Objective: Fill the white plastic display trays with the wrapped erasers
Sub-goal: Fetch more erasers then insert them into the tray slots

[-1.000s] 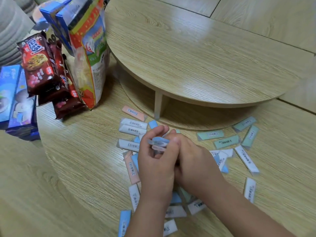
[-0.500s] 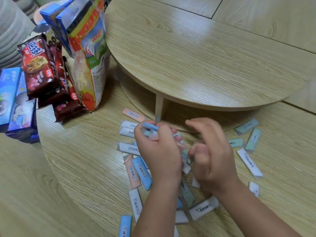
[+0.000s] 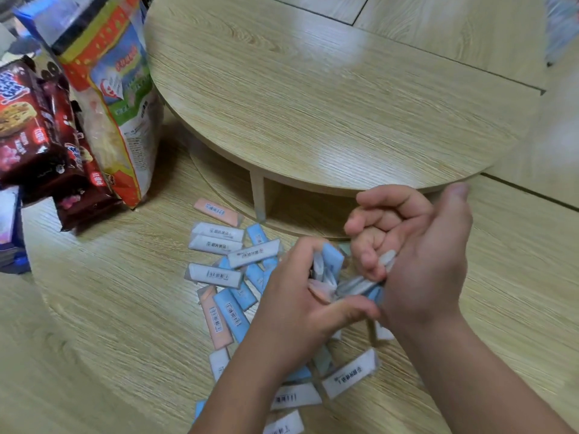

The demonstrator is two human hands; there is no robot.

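Down at the near edge, white-wrapped erasers lie flat on the lower tabletop, barcodes up, partly tucked under the forearms; just above them the left hand is curled tight, fingers and thumb clamped round a handful of wrapped erasers, blue, pink and pale ends fanning out of the grip; that looks like gathering, collecting several at once so they can go into a tray in one trip; the right hand meets it from the other side, thumb raised, fingers folded in on the same cluster with a pale wrapper peeking out by the little finger, though blur hides how firmly; the two hands seem to be squaring the pieces up between them; to the left, loose erasers sprawl in a heap, touching and overlapping at all angles, short flat bars in glossy film, white, blue and salmon, each with a printed label; one pink eraser sits apart near the post of the raised round shelf; further back on the left, snack packets stand leaning together; no display trays are in sight, so filling has likely yet to begin here.
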